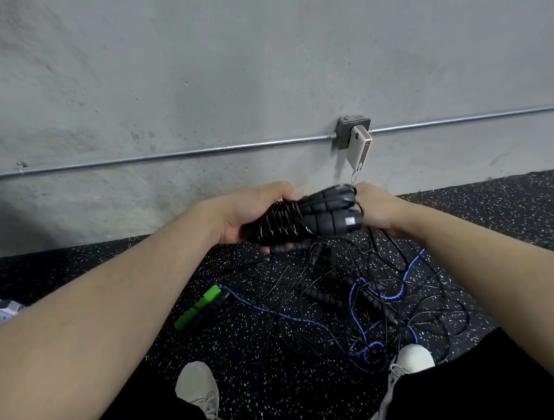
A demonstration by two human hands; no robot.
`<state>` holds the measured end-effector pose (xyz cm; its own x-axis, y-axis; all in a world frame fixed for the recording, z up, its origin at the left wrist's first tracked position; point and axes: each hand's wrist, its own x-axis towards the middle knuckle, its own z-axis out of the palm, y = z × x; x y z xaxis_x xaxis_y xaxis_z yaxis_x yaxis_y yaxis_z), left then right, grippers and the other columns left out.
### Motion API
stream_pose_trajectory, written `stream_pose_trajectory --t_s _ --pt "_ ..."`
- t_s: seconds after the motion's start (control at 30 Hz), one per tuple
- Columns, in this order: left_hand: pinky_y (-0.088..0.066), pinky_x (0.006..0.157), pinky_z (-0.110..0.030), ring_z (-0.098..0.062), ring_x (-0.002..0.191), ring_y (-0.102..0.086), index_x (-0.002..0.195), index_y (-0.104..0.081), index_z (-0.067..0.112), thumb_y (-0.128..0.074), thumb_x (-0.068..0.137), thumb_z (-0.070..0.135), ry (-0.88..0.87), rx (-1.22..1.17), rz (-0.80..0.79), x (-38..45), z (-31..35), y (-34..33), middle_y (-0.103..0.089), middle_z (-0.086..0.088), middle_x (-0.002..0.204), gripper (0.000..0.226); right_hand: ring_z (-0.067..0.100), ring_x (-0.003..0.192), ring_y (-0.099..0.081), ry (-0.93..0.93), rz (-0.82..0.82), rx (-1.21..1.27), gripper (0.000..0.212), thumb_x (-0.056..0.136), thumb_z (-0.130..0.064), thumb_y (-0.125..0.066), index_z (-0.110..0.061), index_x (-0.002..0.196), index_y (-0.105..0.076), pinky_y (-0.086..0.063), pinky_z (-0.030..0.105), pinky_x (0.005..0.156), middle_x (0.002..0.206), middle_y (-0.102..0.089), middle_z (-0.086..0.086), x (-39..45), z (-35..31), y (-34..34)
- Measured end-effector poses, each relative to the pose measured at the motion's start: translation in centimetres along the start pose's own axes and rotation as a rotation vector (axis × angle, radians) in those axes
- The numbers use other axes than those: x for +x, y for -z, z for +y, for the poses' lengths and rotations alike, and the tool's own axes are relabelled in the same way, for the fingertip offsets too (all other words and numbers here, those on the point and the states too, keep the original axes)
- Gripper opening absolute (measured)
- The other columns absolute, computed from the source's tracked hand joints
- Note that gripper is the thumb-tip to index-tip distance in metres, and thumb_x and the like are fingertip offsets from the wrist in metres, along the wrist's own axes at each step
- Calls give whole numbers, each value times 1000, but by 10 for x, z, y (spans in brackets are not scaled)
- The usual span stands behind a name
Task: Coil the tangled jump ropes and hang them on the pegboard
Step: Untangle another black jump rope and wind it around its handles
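Down at the far left edge, a corner of a white perforated board shows, possibly the pegboard, though too little is visible to be sure; nothing hangs on the part in view. Moving right, the left hand curls around one end of a black jump rope bundle, fingers wrapped under the wound turns of thin cord. The two ribbed black handles lie side by side in that bundle, and the right hand grips their far end, fingers closed around it. Both hands hold the bundle up near the wall, above the floor.

Judging by this, one rope looks nearly coiled, its cord wrapped around the handles, and it has not yet been hung. Much remains: below the hands a tangled pile of thin black cords sprawls on the floor with several more black handles in it, and a blue rope threads through it, running left to its green handles.

Black rubber floor flecked with white carries everything. Behind it stands a rough grey concrete wall, crossed by a metal pipe that meets a junction box with a pale device plugged in. White shoes show at the bottom.
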<state>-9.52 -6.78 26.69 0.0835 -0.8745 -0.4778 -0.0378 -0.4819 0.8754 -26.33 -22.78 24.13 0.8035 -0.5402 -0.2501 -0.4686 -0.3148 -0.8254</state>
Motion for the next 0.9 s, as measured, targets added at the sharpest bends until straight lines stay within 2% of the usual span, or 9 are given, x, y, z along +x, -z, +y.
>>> stream_pose_trajectory --t_s 0.13,0.23,0.37,0.43,0.57,0.67,0.73,0.8,0.9 --pt "-55 41 -33 -27 62 -68 100 -56 14 -61 99 26 36 177 -10 5 -4 -10 -67 -11 83 13 1 70 -66 -29 -62 -21 7 80 -30 -82 -24 83 -81 -48 17 73 78 -77 -5 2 -1 -2" --pt "-59 48 -41 -22 60 -67 107 -54 9 -70 95 28 40 360 3 11 -7 -16 -64 -13 94 28 -4 74 -62 -24 -19 -117 18 72 -39 -87 -27 83 -82 -46 13 73 83 -77 -7 2 -2 -4" --pt "-62 60 -51 -31 76 -73 118 -52 22 -76 89 36 61 424 60 20 -12 -19 -63 -19 114 40 1 74 -61 -4 13 -132 19 71 -42 -87 -26 82 -82 -47 19 76 85 -77 -3 3 -8 -7" --pt "-63 60 -49 -33 83 -76 130 -54 26 -73 92 36 63 436 50 21 -12 -18 -66 -15 113 44 4 71 -62 15 33 -125 18 72 -39 -87 -24 81 -82 -49 17 72 83 -78 0 2 -11 -10" --pt "-64 61 -49 -37 84 -76 119 -67 23 -68 96 38 52 432 75 24 -16 -17 -73 -13 104 27 -3 57 -59 47 62 -101 15 79 -32 -84 -18 82 -81 -45 9 56 69 -74 -6 3 -14 -17" --pt "-61 68 -38 -23 79 -73 118 -62 23 -67 95 43 32 496 192 29 -22 -16 -69 -6 113 32 -9 51 -55 104 32 -216 13 89 -29 -75 -18 92 -81 -42 11 58 66 -71 -12 2 -16 -21" --pt "-54 78 -31 -13 90 -63 121 -57 25 -64 96 47 2 652 275 32 -26 -15 -65 1 115 34 -11 53 -56 134 -35 -271 19 97 -21 -65 -22 113 -76 -44 13 63 64 -67 -19 0 -19 -22" --pt "-52 79 -32 -15 94 -62 119 -54 25 -61 97 48 6 682 325 35 -29 -15 -64 2 111 33 -1 50 -57 108 -109 -135 39 101 -11 -56 -24 138 -56 -49 17 55 61 -65 -13 -2 -20 -24" --pt "-53 66 -31 -17 80 -65 115 -54 22 -59 99 45 17 543 400 40 -32 -16 -68 -1 100 29 15 50 -61 33 -122 46 38 103 -4 -50 -20 135 -38 -56 28 50 73 -67 5 -3 -20 -23"
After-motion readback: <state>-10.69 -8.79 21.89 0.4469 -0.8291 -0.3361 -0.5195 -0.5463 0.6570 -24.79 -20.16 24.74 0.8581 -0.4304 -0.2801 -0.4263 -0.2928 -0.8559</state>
